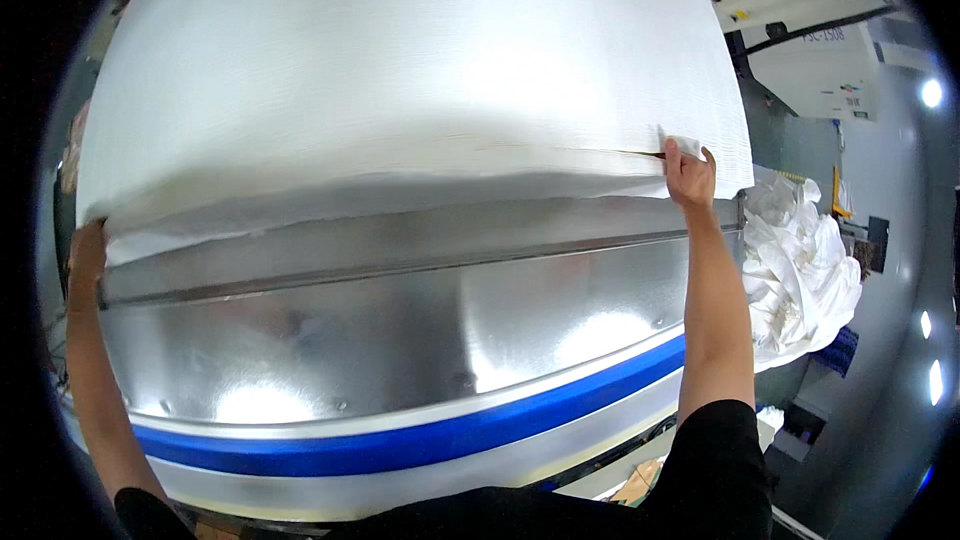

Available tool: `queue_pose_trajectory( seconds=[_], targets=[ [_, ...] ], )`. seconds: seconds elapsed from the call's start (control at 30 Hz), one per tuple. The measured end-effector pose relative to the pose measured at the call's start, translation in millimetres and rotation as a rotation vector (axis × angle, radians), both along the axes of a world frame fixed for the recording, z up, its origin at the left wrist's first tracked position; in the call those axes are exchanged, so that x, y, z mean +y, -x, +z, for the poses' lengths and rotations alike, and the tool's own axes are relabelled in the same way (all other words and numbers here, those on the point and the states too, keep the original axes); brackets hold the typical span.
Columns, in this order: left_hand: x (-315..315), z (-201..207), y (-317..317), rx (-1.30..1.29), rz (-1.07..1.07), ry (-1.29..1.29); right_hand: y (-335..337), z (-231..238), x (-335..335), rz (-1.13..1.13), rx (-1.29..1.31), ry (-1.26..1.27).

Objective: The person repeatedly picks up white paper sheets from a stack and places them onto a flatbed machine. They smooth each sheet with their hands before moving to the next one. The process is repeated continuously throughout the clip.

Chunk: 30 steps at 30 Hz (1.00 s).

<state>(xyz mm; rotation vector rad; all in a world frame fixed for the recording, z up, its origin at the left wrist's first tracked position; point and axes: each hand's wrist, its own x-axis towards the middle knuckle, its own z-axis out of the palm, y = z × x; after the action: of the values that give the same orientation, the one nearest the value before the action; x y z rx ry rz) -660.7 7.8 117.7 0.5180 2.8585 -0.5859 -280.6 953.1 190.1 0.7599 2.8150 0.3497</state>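
A wide sheet of white cloth (pixel 420 70), faintly ribbed, covers the surface before me, and its near edge hangs slightly over a metal ledge. At that edge's right end, my right hand (pixel 690 178) is closed on the cloth, thumb on top. A narrow dark gap between layers runs left from the thumb. My left hand (pixel 88 248) is closed at the cloth's near left corner, its fingertips partly hidden by the fabric. Between the hands the edge sags a little, with shadow under it.
Nearer to me runs a shiny metal panel (pixel 400 330) with a blue band (pixel 420 440) along its front. At the right lies a heap of crumpled white cloth (pixel 800 270). White machinery (pixel 815 65) stands at the far right, beside a grey floor (pixel 890 300).
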Motion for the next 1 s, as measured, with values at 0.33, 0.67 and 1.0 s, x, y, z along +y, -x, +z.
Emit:
queue_pose_trajectory(
  seconds=[0.33,0.67,1.0],
  targets=[
    [-26.4,-13.9,19.1,-0.213,0.203,-0.360,-101.6,18.2,208.6,-0.129,-0.529,-0.052],
    [1.2,43.6,-8.0,-0.045,-0.107,0.182,-127.2,3.1,226.0,-0.186,-0.219,-0.100],
    [51.6,197.1,-45.8,-0.123,0.113,0.276,-168.1,133.3,256.5,-0.098,-0.253,-0.199]
  ],
)
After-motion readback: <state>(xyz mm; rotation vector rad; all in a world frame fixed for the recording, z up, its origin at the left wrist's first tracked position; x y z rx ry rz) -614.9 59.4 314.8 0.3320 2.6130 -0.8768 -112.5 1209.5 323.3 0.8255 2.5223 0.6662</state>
